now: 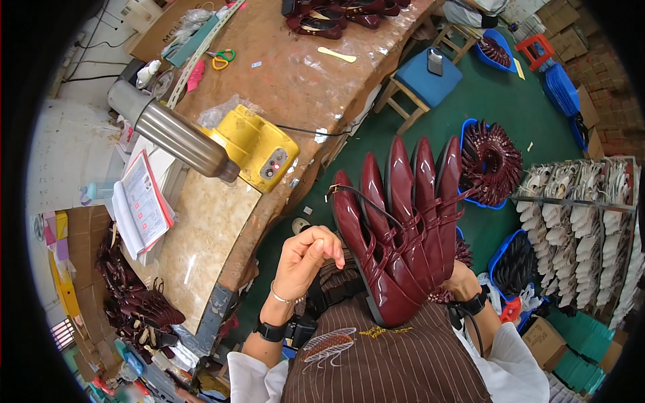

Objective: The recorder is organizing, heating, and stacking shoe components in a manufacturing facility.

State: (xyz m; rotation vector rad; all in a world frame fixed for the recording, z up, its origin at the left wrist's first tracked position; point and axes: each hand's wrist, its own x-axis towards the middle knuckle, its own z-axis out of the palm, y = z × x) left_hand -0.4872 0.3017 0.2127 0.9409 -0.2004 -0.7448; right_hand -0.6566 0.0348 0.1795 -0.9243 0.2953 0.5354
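My right hand (462, 281) supports a fan of several glossy burgundy strappy flat shoes (398, 208) in front of my apron. Their pointed toes face away from me, and the fingers of that hand are mostly hidden behind them. Thin straps with small buckles cross the shoes. Just left of the nearest shoe, my left hand (306, 258) is raised with its fingers curled in and the thumb against them. I see nothing in it, and it is apart from the shoes.
On the bench (248, 74) at left stand a yellow machine (265, 151), a metal cylinder (178, 134) and a clipboard (140, 201). Scissors (222, 59) and more burgundy shoes (322, 23) lie farther back. A blue stool (428, 79), blue basins (487, 201) and a shoe rack (578, 228) are on the right.
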